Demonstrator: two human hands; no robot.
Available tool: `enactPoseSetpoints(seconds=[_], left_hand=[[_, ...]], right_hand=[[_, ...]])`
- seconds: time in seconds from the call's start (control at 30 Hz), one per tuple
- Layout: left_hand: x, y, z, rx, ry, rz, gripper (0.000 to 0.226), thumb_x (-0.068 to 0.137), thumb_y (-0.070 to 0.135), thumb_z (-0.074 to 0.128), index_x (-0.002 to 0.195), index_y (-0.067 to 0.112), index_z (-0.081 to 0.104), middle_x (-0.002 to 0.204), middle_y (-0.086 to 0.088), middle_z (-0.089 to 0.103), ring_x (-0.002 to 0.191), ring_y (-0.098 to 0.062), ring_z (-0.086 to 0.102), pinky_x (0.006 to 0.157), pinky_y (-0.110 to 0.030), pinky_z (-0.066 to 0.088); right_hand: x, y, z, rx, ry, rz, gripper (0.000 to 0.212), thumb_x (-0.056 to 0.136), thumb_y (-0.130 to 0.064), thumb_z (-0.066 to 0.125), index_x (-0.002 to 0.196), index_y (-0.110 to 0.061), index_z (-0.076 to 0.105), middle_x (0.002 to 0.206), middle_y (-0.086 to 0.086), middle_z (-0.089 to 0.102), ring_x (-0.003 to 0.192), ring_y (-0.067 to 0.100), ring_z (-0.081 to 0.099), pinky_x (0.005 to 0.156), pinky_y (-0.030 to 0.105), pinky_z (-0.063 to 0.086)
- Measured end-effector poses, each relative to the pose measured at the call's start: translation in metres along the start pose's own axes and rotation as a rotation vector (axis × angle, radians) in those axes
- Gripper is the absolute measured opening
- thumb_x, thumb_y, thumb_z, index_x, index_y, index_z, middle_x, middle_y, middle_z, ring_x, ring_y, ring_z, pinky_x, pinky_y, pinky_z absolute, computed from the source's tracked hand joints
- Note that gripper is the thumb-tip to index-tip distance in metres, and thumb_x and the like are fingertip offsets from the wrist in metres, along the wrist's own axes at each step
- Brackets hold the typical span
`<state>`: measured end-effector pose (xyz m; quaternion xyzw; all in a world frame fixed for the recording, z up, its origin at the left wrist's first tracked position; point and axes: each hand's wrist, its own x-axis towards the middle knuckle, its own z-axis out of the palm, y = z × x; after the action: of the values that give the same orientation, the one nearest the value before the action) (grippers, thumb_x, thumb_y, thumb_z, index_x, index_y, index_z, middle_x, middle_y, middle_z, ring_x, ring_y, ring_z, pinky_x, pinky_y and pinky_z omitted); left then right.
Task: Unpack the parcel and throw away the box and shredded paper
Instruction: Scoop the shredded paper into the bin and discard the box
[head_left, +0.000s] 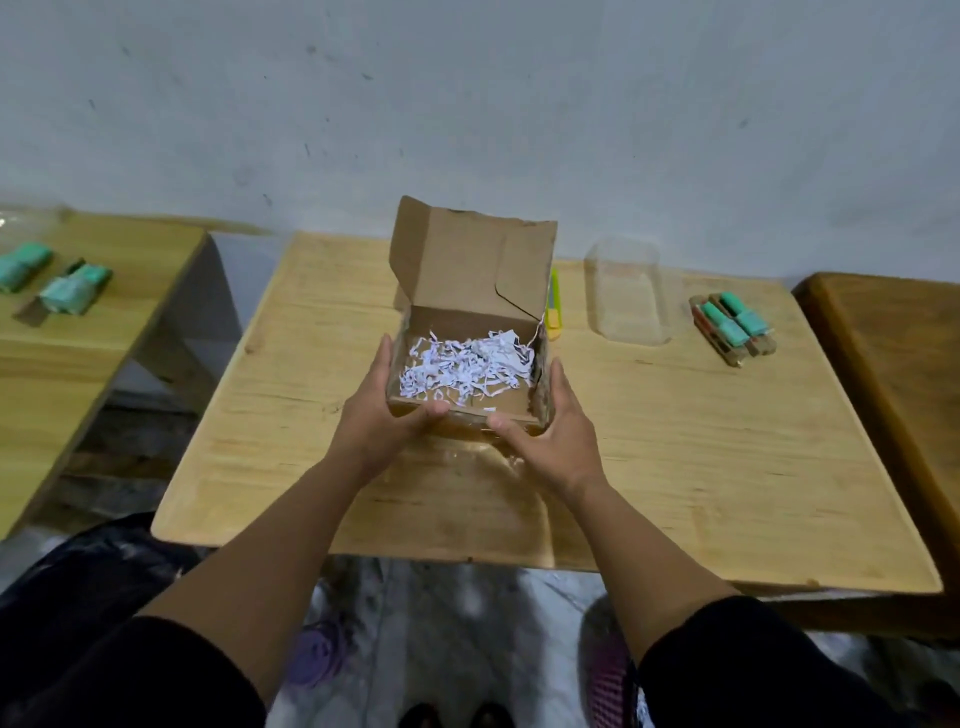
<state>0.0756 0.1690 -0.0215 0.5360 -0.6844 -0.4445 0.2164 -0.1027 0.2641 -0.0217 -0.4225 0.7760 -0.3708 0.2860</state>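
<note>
Gripping both hands, left (387, 415) and right (553, 436): a square cardboard box (467, 322), curly white shredded paper (467, 364) inside.

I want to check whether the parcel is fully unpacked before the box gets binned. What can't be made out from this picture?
- Head view: the box floor under the shredded paper; the paper covers it.
- The green-wrapped items on the table: too small and blurred to identify.
- The yellow tool: mostly hidden behind the box.
- Both hands' fingers: left hand, right hand wrap the box's sides.
</note>
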Motion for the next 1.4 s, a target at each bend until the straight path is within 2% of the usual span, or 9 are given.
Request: enactPoseSetpoints(seconds=[0.17, 0.27, 0.43, 0.73, 0.93, 1.13, 1.23, 1.3, 1.4], left_hand=[[0.001, -0.004, 0.005, -0.08, 0.039, 0.037, 0.108, 0.067, 0.039, 0.079, 0.148, 0.033, 0.007, 0.15, 0.003, 0.036, 0.135, -0.018, 0.037, 0.1, -0.024, 0.03], [0.001, -0.002, 0.006, -0.113, 0.055, 0.032, 0.11, 0.064, 0.041, 0.079, 0.147, 0.035, 0.007, 0.15, 0.002, 0.036, 0.135, -0.018, 0.037, 0.106, -0.03, 0.032], [-0.005, 0.022, -0.001, -0.144, 0.077, 0.047, 0.114, 0.058, 0.05, 0.077, 0.147, 0.034, 0.007, 0.151, 0.001, 0.034, 0.136, -0.018, 0.035, 0.111, -0.036, 0.031], [-0.016, 0.094, -0.006, -0.121, 0.062, 0.165, 0.109, 0.067, 0.037, 0.079, 0.148, 0.031, 0.007, 0.153, 0.004, 0.03, 0.138, -0.014, 0.032, 0.111, -0.029, 0.027], [-0.026, 0.146, 0.031, -0.102, -0.111, 0.282, 0.109, 0.066, 0.04, 0.079, 0.148, 0.03, 0.007, 0.153, 0.001, 0.031, 0.139, -0.015, 0.032, 0.112, -0.03, 0.028], [-0.063, 0.19, 0.101, -0.089, -0.329, 0.426, 0.103, 0.068, 0.033, 0.08, 0.148, 0.027, 0.015, 0.148, 0.0, 0.039, 0.133, -0.014, 0.041, 0.106, -0.022, 0.03], [-0.092, 0.201, 0.139, -0.086, -0.447, 0.469, 0.103, 0.067, 0.033, 0.08, 0.148, 0.027, 0.016, 0.147, -0.002, 0.041, 0.132, -0.017, 0.042, 0.109, -0.027, 0.032], [-0.11, 0.204, 0.163, -0.074, -0.523, 0.488, 0.104, 0.065, 0.035, 0.081, 0.147, 0.029, 0.017, 0.147, -0.003, 0.042, 0.133, -0.02, 0.042, 0.111, -0.035, 0.033], [-0.138, 0.2, 0.198, -0.043, -0.613, 0.501, 0.106, 0.063, 0.036, 0.082, 0.147, 0.029, 0.018, 0.147, -0.003, 0.041, 0.133, -0.02, 0.041, 0.112, -0.037, 0.033]], right_hand=[[0.003, 0.008, 0.006, 0.033, 0.011, -0.033, 0.108, 0.068, -0.042, 0.078, 0.149, -0.023, 0.009, 0.149, -0.001, 0.038, 0.134, 0.012, 0.04, 0.105, 0.017, 0.029], [0.006, 0.007, 0.003, 0.034, 0.009, -0.057, 0.107, 0.069, -0.042, 0.077, 0.149, -0.024, 0.008, 0.148, -0.001, 0.039, 0.133, 0.012, 0.041, 0.105, 0.017, 0.029], [0.009, -0.01, -0.014, 0.05, 0.015, -0.109, 0.106, 0.071, -0.043, 0.076, 0.149, -0.025, 0.006, 0.149, -0.003, 0.038, 0.133, 0.011, 0.041, 0.111, 0.026, 0.032], [-0.008, -0.043, -0.079, 0.043, 0.113, -0.121, 0.106, 0.071, -0.045, 0.075, 0.149, -0.024, 0.006, 0.152, -0.002, 0.034, 0.138, 0.012, 0.033, 0.113, 0.026, 0.028], [-0.048, -0.035, -0.138, 0.031, 0.3, -0.037, 0.107, 0.07, -0.044, 0.076, 0.149, -0.022, 0.007, 0.151, -0.001, 0.035, 0.137, 0.013, 0.035, 0.113, 0.03, 0.03], [-0.125, 0.001, -0.197, -0.012, 0.529, 0.108, 0.107, 0.07, -0.046, 0.075, 0.149, -0.022, 0.006, 0.15, 0.001, 0.036, 0.136, 0.016, 0.037, 0.112, 0.03, 0.031], [-0.167, 0.024, -0.216, -0.005, 0.612, 0.203, 0.108, 0.07, -0.046, 0.075, 0.149, -0.023, 0.006, 0.151, 0.002, 0.034, 0.138, 0.018, 0.033, 0.114, 0.029, 0.027], [-0.193, 0.042, -0.224, 0.004, 0.661, 0.27, 0.109, 0.068, -0.048, 0.076, 0.149, -0.024, 0.007, 0.149, 0.004, 0.038, 0.136, 0.02, 0.037, 0.114, 0.035, 0.031], [-0.23, 0.071, -0.228, 0.013, 0.717, 0.379, 0.11, 0.067, -0.047, 0.077, 0.149, -0.023, 0.007, 0.145, 0.004, 0.044, 0.132, 0.019, 0.044, 0.111, 0.038, 0.036]])
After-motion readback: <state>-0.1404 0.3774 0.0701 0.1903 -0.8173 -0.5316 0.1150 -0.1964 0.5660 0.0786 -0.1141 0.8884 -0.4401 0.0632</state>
